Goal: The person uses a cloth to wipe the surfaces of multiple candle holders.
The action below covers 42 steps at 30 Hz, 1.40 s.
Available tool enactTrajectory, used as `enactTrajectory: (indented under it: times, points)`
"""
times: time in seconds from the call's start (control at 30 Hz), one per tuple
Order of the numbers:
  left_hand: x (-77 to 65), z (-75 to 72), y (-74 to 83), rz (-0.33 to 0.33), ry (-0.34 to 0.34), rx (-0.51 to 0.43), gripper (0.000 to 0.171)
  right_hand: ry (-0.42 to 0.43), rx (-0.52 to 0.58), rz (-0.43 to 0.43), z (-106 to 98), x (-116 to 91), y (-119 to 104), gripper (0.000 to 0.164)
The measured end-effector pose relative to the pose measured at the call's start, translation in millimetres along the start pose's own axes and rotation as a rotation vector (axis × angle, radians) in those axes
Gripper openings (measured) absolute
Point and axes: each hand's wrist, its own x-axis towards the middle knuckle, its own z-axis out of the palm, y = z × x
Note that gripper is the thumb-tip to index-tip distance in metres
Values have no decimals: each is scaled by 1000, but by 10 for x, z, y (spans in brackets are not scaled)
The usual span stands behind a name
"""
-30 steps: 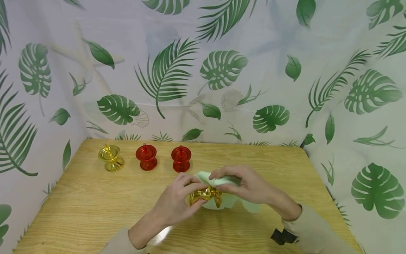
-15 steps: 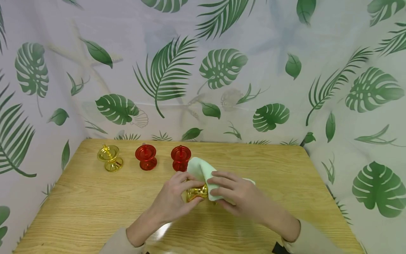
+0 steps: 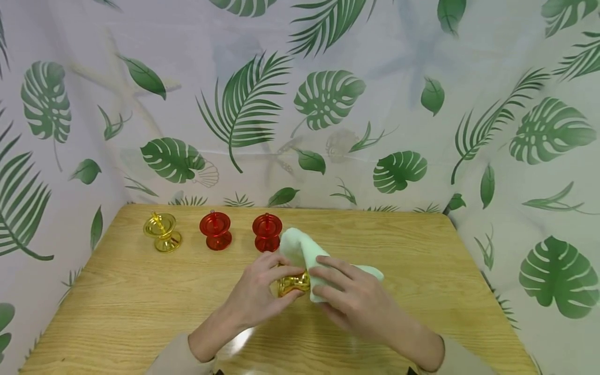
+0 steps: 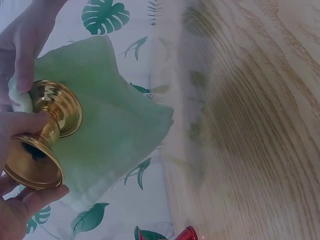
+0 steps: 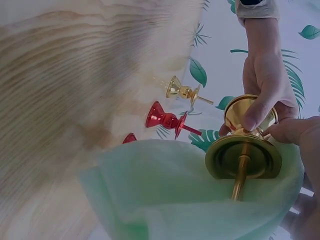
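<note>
My left hand (image 3: 260,289) grips a shiny gold candle holder (image 3: 294,283) on its side, thumb and fingers round its base and stem. In the right wrist view, its dish (image 5: 217,157) faces the camera with a spike rising from the middle. A pale green cloth (image 3: 292,242) drapes over the dish end, pinched in my right hand (image 3: 361,297). The right thumb rests close by the dish's rim. In the left wrist view, the hollow base (image 4: 37,167) points toward the camera, with the cloth (image 4: 120,120) hanging behind. From the head view, the cloth hides the dish.
Toward the back left of the wooden table (image 3: 140,307) stand another gold candle holder (image 3: 167,243) and two red ones, one in the middle (image 3: 219,241) and one on the right (image 3: 267,242). A leaf-patterned curtain (image 3: 328,177) closes off the back and sides.
My right hand has brought the cloth leftward and over the dish end, its corner now raised behind the candle holder. The left hand keeps its grip nearly in place.
</note>
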Motion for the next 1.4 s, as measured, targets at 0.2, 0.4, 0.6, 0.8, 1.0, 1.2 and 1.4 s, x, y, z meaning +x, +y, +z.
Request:
enactTrajectory:
  times: [0.2, 0.4, 0.6, 0.8, 1.0, 1.2, 1.4]
  points:
    - [-14, 8, 14, 84, 33, 35, 35, -90, 148, 172, -66, 110, 29, 26]
    - [-34, 20, 23, 166, 67, 67, 38, -241, 430, 373, -144, 243, 133, 15]
    - [-49, 19, 21, 209, 80, 87, 38, -352, 722, 578, -104, 309, 303, 11]
    - [-56, 15, 28, 204, 84, 93, 39, -393, 790, 674, -78, 322, 341, 14]
    - [-44, -3, 19, 148, 77, 59, 38, -264, 767, 701, -91, 286, 217, 8]
    - [-28, -9, 1, 57, 70, -19, 34, 13, 515, 428, -46, 161, 44, 23]
    - [3, -35, 13, -76, 64, -196, 32, 204, 105, 20, 80, 16, -28, 5]
